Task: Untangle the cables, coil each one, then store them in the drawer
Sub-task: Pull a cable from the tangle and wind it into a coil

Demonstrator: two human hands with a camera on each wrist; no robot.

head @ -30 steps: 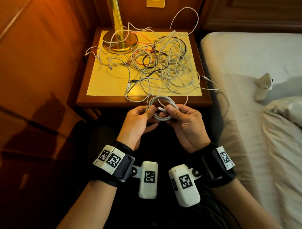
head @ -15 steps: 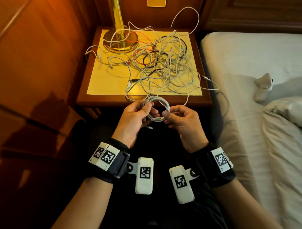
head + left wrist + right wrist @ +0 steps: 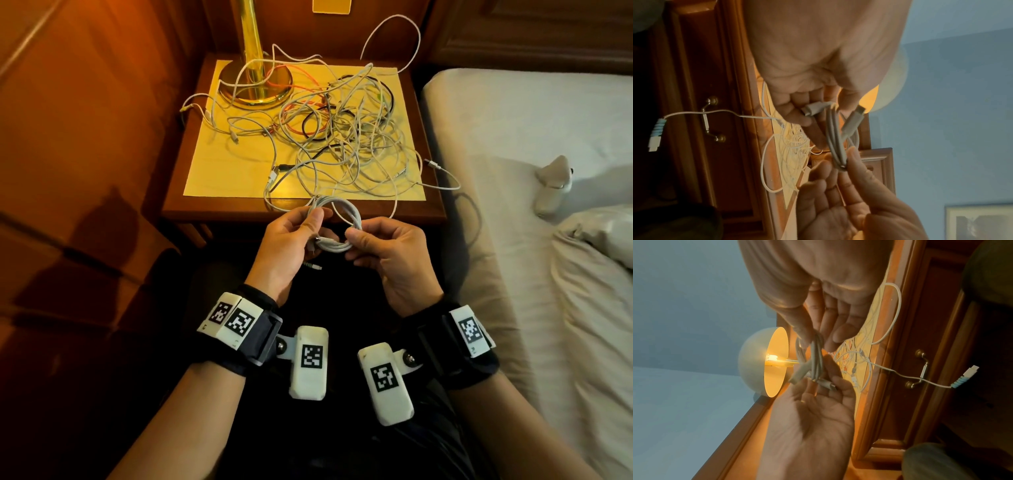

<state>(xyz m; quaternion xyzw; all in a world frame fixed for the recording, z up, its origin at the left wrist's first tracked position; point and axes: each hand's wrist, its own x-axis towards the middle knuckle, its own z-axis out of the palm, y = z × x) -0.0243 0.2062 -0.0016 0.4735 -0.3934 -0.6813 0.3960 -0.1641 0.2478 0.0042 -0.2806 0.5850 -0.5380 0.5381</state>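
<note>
Head view shows the coiled white cable (image 3: 337,224) pinched between left hand (image 3: 291,243) and right hand (image 3: 387,253), its ring spanning both grips, tangle (image 3: 342,137) beyond on the tabletop (image 3: 219,171).

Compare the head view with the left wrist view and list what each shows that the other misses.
Only the head view shows the bed, the brass lamp base, the red and black cables in the tangle and both wrist cameras. Only the left wrist view shows the closed drawer's handle, a plug dangling before it, and the coil's two connectors against the left hand. Both show the white coil held between the left hand and right hand, in front of the nightstand.
</note>
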